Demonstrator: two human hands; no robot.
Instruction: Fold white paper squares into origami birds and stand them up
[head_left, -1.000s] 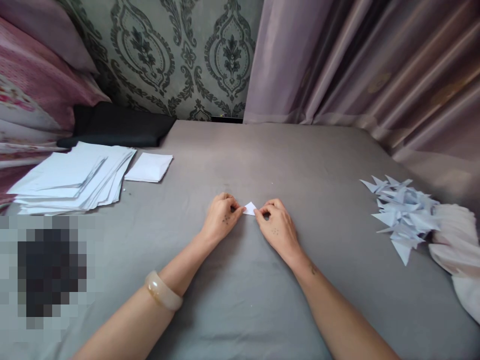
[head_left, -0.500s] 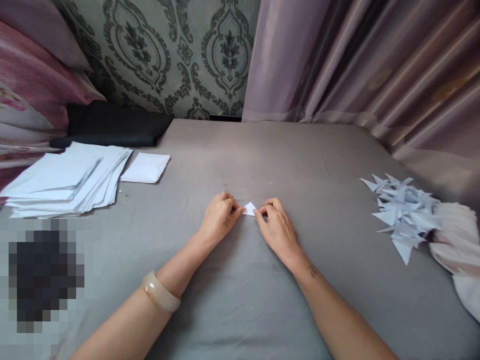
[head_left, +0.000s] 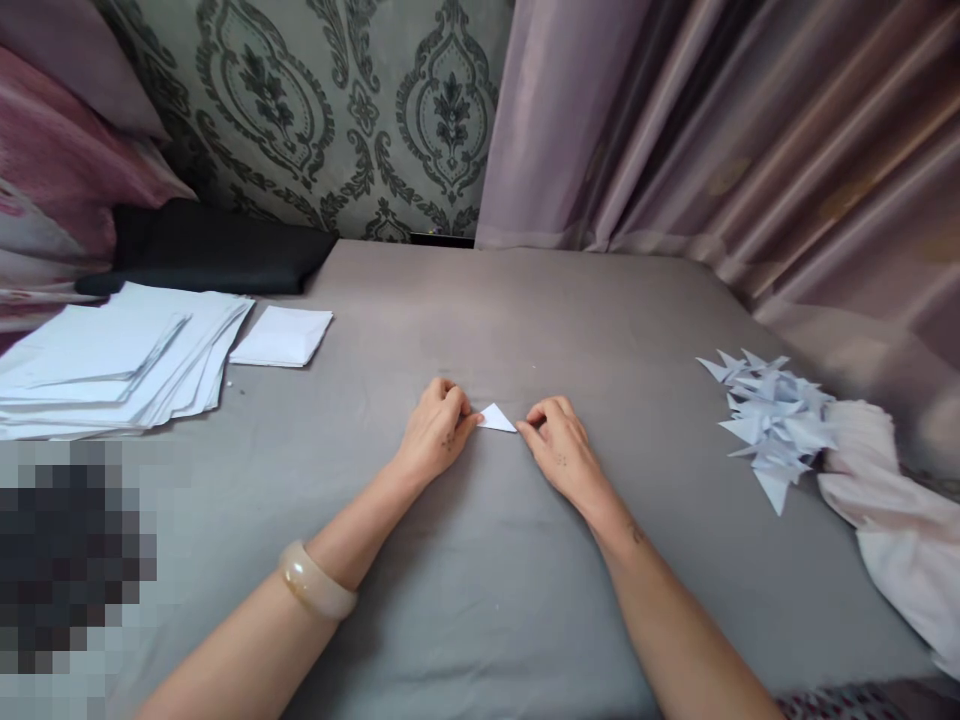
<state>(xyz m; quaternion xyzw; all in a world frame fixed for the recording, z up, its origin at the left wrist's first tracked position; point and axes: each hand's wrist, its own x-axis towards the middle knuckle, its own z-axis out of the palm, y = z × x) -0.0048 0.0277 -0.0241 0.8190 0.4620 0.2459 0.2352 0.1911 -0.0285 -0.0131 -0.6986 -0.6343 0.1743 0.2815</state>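
Observation:
A small white folded paper triangle (head_left: 496, 418) lies on the grey cloth, its peak pointing away from me. My left hand (head_left: 441, 425) is closed, pinching the triangle's left corner between thumb and curled fingers. At the opposite corner, my right hand (head_left: 559, 438) has its fingers curled and its thumb tip at the paper's sharp right point. The fingers partly cover both ends of the paper. A pale bangle (head_left: 317, 582) circles my left forearm.
White paper sheets (head_left: 112, 350) are stacked at left, beside a smaller stack of white paper squares (head_left: 282, 335). Behind them lies a folded black cloth (head_left: 210, 245). Several pointed folded-paper pieces (head_left: 780, 410) are heaped at right against a pale fabric bundle (head_left: 862, 450). A curtain (head_left: 637, 130) hangs behind.
My right hand has shifted slightly outward, so more of the triangle's right side shows. The left hand keeps its pinch. The view has turned a little to the right.

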